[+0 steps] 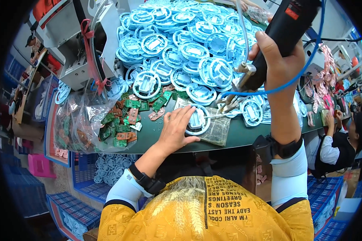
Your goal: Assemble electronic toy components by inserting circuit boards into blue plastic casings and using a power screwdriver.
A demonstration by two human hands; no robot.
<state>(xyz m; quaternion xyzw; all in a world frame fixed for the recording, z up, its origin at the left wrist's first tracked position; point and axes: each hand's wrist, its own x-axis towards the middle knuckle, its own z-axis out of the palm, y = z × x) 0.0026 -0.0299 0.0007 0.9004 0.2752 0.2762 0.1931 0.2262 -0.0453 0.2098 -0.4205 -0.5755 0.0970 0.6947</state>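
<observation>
My left hand (173, 127) steadies a light blue plastic ring-shaped part (197, 120), fingers along its left rim and thumb at its near edge. The part lies on a worn, tape-wrapped pad (218, 135) by the table's front edge. In my right hand (284, 60), raised on the right, is a black power screwdriver (294, 19) with a blue air hose, tilted down to the left. Its thin shaft reaches the ring part's right side; whether the tip touches a screw is too small to see. Another ring part (252, 112) lies just right of the pad.
A large heap of light blue ring parts (185, 44) covers the back of the green table (157, 138). Loose green and brown circuit boards (122, 122) lie left, beside a clear plastic bag (82, 120). A grey machine (84, 52) stands back left. At right works another person (340, 144).
</observation>
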